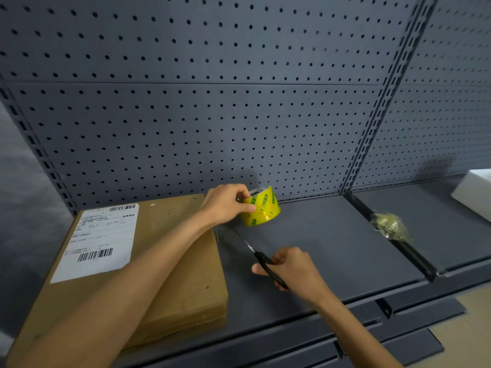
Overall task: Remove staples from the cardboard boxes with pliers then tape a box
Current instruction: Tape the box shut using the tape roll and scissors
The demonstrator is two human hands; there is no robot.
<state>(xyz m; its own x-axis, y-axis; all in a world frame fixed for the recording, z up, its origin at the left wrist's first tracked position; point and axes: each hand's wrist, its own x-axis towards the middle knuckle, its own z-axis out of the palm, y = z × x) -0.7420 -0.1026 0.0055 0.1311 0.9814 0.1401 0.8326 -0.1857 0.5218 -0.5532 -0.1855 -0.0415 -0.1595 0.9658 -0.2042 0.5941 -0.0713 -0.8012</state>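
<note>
Near the middle of the frame, the left hand (225, 203) grips a roll of yellow tape (261, 208), thumb on the glossy printed outer band and fingers curled over the top rim into the core. The roll is tilted, its lower edge just above the shelf (332, 243), a flat dark grey metal surface with a matte finish. A thin clear strip of tape seems to run down from the roll toward the lower left, though it is too faint to be sure of.

Lower centre, the right hand (291, 269) is closed around the black handles of a pair of scissors (261, 257). Their slim metal blades point up and left toward the tape roll; whether the blades are parted cannot be told.

On the left of the frame lies a flat cardboard box (183, 261), brown and rough-textured, with small pinprick holes in its top face and corrugated edges showing at its near right corner. A white shipping label (98, 243) with barcodes and small print is stuck to its left part. The left forearm crosses above the box.

At the right, a crumpled wad of clear used tape (392, 227) sits on the black divider between two shelf panels. A white foam-like block (475, 195) shows at the right edge. Behind everything rises a grey perforated metal backboard (212, 102) with regular round holes.
</note>
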